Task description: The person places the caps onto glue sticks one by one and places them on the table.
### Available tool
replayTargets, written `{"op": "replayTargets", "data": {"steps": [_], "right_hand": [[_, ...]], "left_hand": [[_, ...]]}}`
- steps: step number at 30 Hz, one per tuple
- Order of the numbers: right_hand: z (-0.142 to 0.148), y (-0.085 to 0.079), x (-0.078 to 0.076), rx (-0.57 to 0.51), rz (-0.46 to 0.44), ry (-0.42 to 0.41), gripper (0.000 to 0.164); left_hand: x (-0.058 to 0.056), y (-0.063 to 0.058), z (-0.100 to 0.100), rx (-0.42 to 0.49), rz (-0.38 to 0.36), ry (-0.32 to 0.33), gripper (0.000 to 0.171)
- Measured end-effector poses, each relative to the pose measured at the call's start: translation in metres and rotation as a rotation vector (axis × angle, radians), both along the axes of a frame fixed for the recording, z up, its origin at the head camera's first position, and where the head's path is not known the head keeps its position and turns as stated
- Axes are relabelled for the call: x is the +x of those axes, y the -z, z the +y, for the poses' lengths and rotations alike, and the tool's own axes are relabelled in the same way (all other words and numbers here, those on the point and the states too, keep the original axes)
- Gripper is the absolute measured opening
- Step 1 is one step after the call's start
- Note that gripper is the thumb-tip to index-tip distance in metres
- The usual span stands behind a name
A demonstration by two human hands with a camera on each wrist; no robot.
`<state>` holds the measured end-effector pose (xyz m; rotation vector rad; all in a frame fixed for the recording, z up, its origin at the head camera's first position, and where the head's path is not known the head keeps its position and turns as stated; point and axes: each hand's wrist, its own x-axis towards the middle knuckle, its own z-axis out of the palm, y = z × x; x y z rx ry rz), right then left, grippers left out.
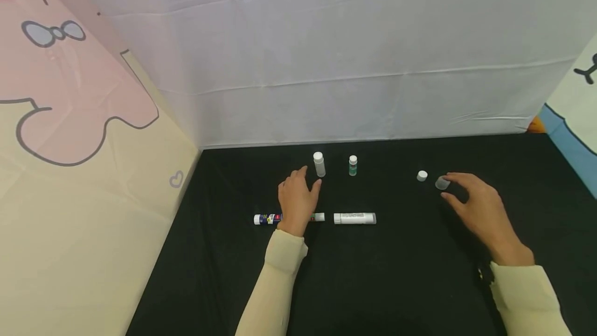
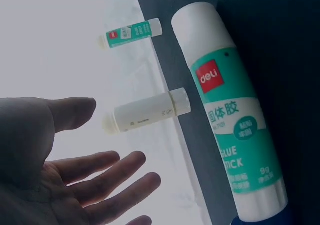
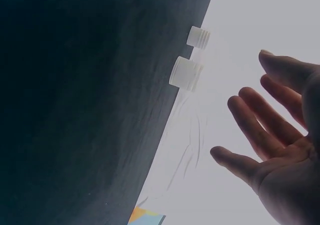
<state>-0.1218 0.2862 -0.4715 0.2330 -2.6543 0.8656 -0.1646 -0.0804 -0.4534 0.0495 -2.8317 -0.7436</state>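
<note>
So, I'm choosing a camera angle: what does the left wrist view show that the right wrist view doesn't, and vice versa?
Only the left wrist view shows the left hand, a lying green glue stick, an upright white stick and a smaller upright green stick.

Only the right wrist view shows the right hand, a small white cap, a larger cap beside it and an orange-and-blue patch.

Both show the black tabletop and white cloth.

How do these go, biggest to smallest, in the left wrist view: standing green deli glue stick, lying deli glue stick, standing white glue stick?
1. Lying deli glue stick
2. Standing white glue stick
3. Standing green deli glue stick
The first looks closest to the camera, which may make it seem bigger.
</note>
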Motion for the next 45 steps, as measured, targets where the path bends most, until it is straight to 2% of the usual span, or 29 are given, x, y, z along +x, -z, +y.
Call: {"op": "replayTargets", "data": {"steps": [9,20,26,38,45], "right_hand": [[0.005,0.004,-0.005,0.003,-0.032,0.013,0.045],[0.01,0.009,-0.01,0.012,-0.129,0.014,0.048],[0.009,0.007,-0.015,0.026,-0.165,0.01,0.05],[0.007,0.004,-0.024,0.046,-0.252,-0.001,0.053],[0.004,0.005,-0.026,0.057,-0.271,-0.012,0.052]], "left_hand": [[-0.013,0.002,-0.001,-0.003,-0.061,-0.015,0.055],[-0.023,0.0,0.001,0.008,-0.068,-0.003,0.057],[-0.032,-0.001,0.004,-0.01,-0.078,-0.002,0.059],[-0.043,0.006,0.01,-0.009,-0.091,0.0,0.057],[-0.047,0.009,0.012,0.005,-0.083,-0.011,0.052]]}}
